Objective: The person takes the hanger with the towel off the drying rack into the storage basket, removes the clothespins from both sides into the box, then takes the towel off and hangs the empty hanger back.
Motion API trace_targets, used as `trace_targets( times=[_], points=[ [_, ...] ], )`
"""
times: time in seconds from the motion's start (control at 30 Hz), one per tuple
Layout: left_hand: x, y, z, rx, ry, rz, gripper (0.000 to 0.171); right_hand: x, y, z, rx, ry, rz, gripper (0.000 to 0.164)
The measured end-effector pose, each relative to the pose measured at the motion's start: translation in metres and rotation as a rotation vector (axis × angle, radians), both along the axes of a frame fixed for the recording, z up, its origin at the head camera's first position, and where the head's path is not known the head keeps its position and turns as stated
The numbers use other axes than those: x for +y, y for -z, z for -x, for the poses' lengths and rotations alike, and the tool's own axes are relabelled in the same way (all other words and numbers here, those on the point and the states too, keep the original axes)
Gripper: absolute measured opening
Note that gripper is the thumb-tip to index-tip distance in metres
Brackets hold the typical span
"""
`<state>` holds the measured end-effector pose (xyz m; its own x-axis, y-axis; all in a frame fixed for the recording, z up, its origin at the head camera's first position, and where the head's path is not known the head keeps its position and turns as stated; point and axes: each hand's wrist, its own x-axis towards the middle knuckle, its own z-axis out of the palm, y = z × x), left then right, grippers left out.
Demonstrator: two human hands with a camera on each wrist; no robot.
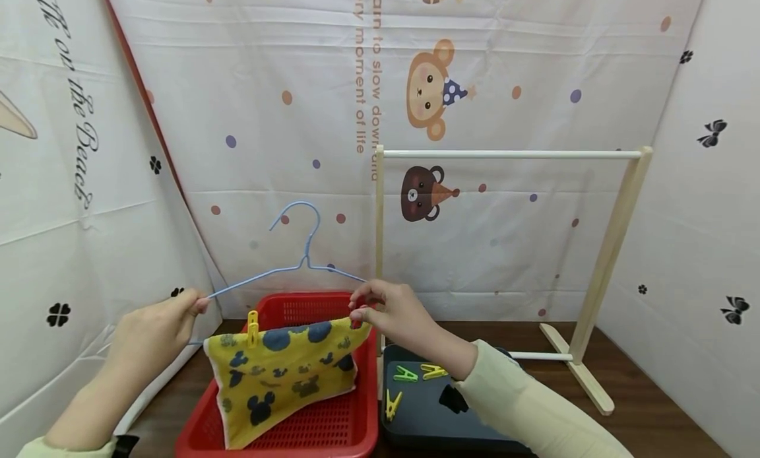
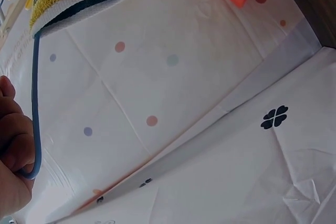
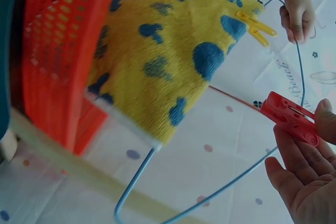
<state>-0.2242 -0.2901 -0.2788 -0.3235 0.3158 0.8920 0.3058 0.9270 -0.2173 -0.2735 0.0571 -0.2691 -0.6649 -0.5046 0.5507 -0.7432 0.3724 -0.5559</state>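
Observation:
My left hand (image 1: 156, 329) grips the left end of a blue wire hanger (image 1: 255, 278), its hook pointing up. Over the hanger's lower bar hangs a yellow towel (image 1: 285, 379) with dark mouse-head prints. A yellow clothespin (image 1: 253, 329) is clipped near the towel's top left. My right hand (image 1: 394, 316) pinches a red clothespin (image 3: 289, 119) between thumb and fingers, close to the towel's right end; in the right wrist view the clothespin is apart from the towel. The left wrist view shows curled fingers (image 2: 18, 140) at the hanger's bent end.
Below the towel stands a red basket (image 1: 190, 422). Beside it, a dark tray (image 1: 415, 418) holds a green clothespin (image 1: 406, 374) and two yellow clothespins (image 1: 392, 404), partly behind my right forearm. A wooden rack with a white rod (image 1: 510, 155) stands behind on the brown table (image 1: 647, 405).

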Motion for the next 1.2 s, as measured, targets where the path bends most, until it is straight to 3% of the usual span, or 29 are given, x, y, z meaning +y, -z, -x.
trace_targets(
  times=[0.23,0.53,0.73,0.93,1.2],
  points=[
    [-0.001,0.000,0.000,-0.025,-0.018,-0.020,0.066,0.029,0.007,0.003,0.004,0.067,-0.025,0.014],
    [0.000,-0.001,0.001,-0.020,-0.013,-0.016,0.067,0.068,0.013,0.004,-0.087,0.124,0.001,0.020],
    [-0.001,0.001,-0.001,-0.028,-0.020,-0.022,0.066,0.083,0.016,0.003,-0.079,0.216,-0.033,0.016],
    [0.000,0.001,-0.001,-0.022,-0.014,-0.021,0.065,0.099,0.023,0.002,-0.097,0.231,-0.076,0.013],
    [0.000,0.001,-0.001,-0.021,-0.013,-0.018,0.066,0.120,0.037,0.001,-0.180,0.299,-0.099,0.019]
  ],
)
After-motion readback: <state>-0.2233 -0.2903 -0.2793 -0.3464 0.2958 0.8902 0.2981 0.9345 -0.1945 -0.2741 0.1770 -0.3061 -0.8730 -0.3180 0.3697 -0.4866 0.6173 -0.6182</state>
